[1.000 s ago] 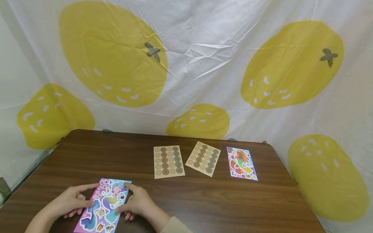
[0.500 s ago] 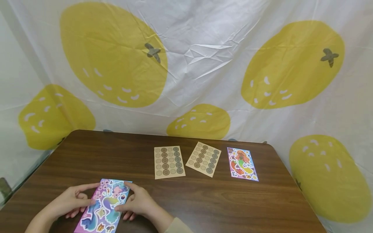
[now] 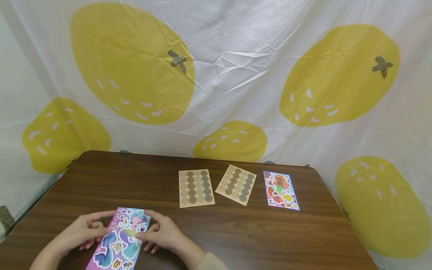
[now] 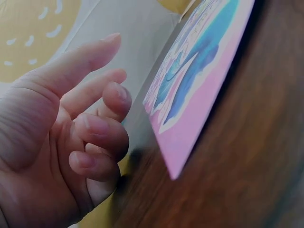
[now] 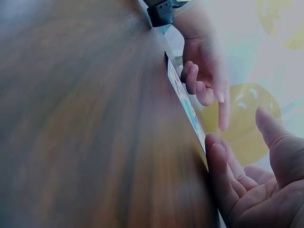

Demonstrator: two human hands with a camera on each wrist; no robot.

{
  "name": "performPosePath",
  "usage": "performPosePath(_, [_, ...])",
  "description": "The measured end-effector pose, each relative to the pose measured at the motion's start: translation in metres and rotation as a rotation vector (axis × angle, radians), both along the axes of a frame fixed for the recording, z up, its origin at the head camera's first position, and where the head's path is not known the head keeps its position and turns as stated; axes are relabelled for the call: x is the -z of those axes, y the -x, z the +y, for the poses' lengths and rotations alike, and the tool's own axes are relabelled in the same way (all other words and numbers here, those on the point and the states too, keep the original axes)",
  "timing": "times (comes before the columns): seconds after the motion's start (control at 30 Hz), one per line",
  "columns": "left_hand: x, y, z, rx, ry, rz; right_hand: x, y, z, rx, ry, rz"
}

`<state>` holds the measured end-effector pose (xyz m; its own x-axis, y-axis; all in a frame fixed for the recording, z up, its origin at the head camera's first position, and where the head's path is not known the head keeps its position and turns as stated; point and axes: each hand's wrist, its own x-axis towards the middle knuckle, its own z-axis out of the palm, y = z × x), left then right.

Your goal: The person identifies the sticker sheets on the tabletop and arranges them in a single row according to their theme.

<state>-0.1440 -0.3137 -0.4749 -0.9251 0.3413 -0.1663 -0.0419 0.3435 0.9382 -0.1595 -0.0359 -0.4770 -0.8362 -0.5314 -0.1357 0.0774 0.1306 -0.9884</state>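
A pink and blue sticker sheet (image 3: 123, 240) with a mermaid and small pictures lies on the brown table before me. My left hand (image 3: 82, 232) is at its left edge; in the left wrist view that hand (image 4: 71, 123) has its thumb stretched out, its other fingers loosely bent, and a gap to the sheet (image 4: 199, 95). On the opposite side is my right hand (image 3: 163, 232). The right wrist view has this hand (image 5: 256, 185) with its thumb raised away from its fingers, which lie close to the sheet's end; whether they touch it is unclear. Neither hand pinches the sheet.
Two tan sheets of round stickers, one straight (image 3: 196, 188) and one turned (image 3: 236, 185), lie toward the back of the table (image 3: 256, 236). Right of them is another mermaid sticker sheet (image 3: 281, 190). A white curtain (image 3: 236, 93) with yellow fruit prints hangs behind.
Both thumbs have shifted slightly upward over the sheet. The right hand has moved a little to the right. The sheets have stayed in place.
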Motion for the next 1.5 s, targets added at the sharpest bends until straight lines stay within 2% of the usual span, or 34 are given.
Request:
performPosePath(0.33, [-0.003,0.001,0.01,-0.104,0.045,0.12,-0.002,0.004,0.009,-0.014,0.016,0.051])
performPosePath(0.57, [-0.006,0.001,0.018,-0.127,0.029,0.205,-0.005,0.004,0.016,-0.022,0.01,0.078])
performPosePath(0.8, [-0.01,0.002,0.028,-0.19,0.026,0.245,-0.004,0.006,0.023,-0.015,0.026,0.127])
performPosePath(0.97, [-0.011,0.004,0.036,-0.209,0.012,0.267,-0.007,0.007,0.029,-0.014,0.036,0.163])
performPosePath(1.33, [-0.014,0.008,0.054,-0.267,0.032,0.316,-0.008,0.012,0.043,0.01,-0.008,0.24])
performPosePath(1.5, [-0.018,0.009,0.066,-0.265,0.071,0.359,-0.021,0.007,0.051,0.055,-0.019,0.265])
